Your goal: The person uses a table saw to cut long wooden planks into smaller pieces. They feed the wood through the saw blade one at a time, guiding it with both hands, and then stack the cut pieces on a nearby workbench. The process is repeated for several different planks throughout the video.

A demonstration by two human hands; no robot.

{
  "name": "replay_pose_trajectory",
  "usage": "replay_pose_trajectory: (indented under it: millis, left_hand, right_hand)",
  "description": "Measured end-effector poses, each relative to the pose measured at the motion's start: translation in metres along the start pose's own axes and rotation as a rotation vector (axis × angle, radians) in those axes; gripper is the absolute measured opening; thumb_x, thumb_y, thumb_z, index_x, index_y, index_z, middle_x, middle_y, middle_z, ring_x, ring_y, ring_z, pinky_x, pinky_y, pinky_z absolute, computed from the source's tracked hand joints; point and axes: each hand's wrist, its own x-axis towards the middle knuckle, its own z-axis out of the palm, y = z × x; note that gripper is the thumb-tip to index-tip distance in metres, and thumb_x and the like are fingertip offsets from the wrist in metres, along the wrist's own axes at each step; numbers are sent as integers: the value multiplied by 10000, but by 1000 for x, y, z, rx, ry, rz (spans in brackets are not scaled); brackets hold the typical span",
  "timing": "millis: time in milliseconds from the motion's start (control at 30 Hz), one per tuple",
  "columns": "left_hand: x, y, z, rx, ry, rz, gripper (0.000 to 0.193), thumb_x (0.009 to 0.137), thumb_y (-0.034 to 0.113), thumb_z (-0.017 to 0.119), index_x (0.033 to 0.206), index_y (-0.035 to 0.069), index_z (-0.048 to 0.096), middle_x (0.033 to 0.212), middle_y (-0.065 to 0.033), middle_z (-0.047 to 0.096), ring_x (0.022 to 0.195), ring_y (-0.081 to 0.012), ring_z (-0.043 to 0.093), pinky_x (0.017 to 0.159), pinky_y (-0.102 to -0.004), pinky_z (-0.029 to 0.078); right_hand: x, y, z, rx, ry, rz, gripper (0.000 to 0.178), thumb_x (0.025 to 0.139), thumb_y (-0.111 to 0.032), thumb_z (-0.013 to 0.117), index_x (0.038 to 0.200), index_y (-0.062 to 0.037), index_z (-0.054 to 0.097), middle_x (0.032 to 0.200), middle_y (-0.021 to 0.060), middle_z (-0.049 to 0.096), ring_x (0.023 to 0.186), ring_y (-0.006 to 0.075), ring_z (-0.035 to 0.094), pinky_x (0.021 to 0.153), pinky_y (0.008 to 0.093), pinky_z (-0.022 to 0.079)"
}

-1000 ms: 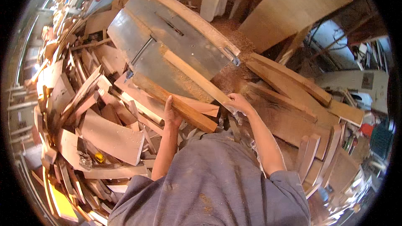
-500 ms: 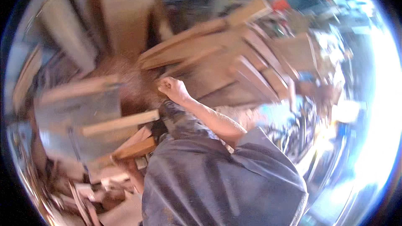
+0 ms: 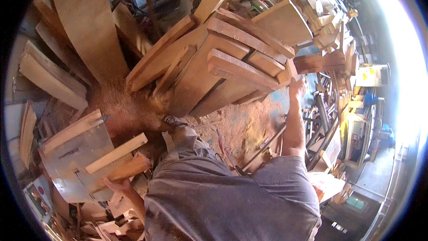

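so from the left: between your 8 and 9 there's the slotted metal machine table [image 3: 94,143], with a pale wood strip [image 3: 117,152] lying across it. your left hand [image 3: 117,184] is at 8, up against the reddish bar [image 3: 130,168] by the table's near edge; can't tell if the fingers are wrapped round it. i'd steady that bar lightly and mind the slot. the plank stack [image 3: 240,69] sits at 1, and your right hand [image 3: 298,87], well apart from the left, is between 2 and 3, touching the small end block [image 3: 289,72]. grip's unclear there too. with your arms spread like that, i'd get a firm hold before putting any weight on it.
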Motion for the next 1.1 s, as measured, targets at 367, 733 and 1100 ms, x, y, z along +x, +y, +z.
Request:
replay_pose_trajectory:
  millis: [367, 733, 1100]
  left_hand:
    - [42, 17, -1, -648, 81, -647, 932, 729, 361, 939, 1441, -4, 460, 1384, -245, 540, 1208, -379, 595, 1011, -537, 503]
    - [31, -23, -2, -1500, 63, -1214, 504, 924, 392, 736, 1286, 84, 569, 1240, -58, 577, 1157, -267, 559, 1009, -456, 500]
    - [44, 114, -15, -1442, 697, -1268, 509, 864, 336, 783, 1275, 105, 591, 1125, -88, 654, 1092, -321, 621, 1022, -507, 504]
  right_hand:
    - [57, 92, 63, 416, -485, 54, 502, 785, -432, 824, 931, 41, 736, 746, 111, 687, 621, 252, 647, 568, 380, 508]
    - [-62, -2, -19, 1098, -6, 253, 430, 959, -317, 712, 1235, -29, 550, 1086, 116, 557, 923, 242, 565, 811, 420, 441]
    - [-242, -285, -124, 860, -585, -831, 641, 744, -233, 882, 1275, 28, 636, 1211, 213, 675, 1062, 340, 670, 925, 440, 547]
